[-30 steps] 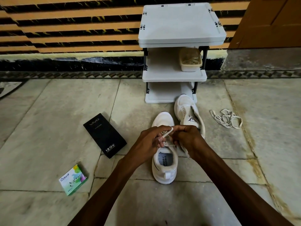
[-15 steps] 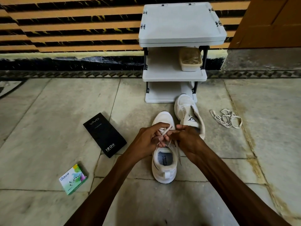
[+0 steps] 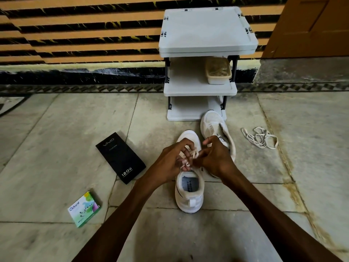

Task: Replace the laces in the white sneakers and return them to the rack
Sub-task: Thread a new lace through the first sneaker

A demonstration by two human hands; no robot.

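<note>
- Change from the earlier frames: the fingers of both hands have rearranged over the tongue. The lace (image 3: 193, 153), drawn out as a loop half a second ago with a strand hanging across the collar, is now bunched between the fingertips. The sneakers, rack and boxes have not moved.
- Left hand (image 3: 168, 163): fingers curled, pinching the lace from the left side, directly above the eyelets of the near sneaker (image 3: 189, 197).
- Right hand (image 3: 217, 159): fingers curled, pinching the same lace from the right, with the index finger raised and bent. The two hands almost meet.
- Near sneaker: upright on the floor (image 3: 56, 129), heel toward the viewer, toe toward the rack (image 3: 204, 29). Its open collar and heel lie just below the hands; its lacing area is covered by them.
- Far sneaker (image 3: 211, 123): tipped on its side just beyond the right hand, toe against the rack's bottom shelf, partly hidden by that hand.
- Loose laces (image 3: 261, 138): a tangled heap on the floor, right of the far sneaker and apart from both hands.
- Rack: three white shelves against the wall; a tub (image 3: 218, 73) sits on the middle shelf, at its right.
- Black box (image 3: 120, 157): flat on the floor, left of the hands.
- Green box (image 3: 85, 208): nearer the viewer, further left.
</note>
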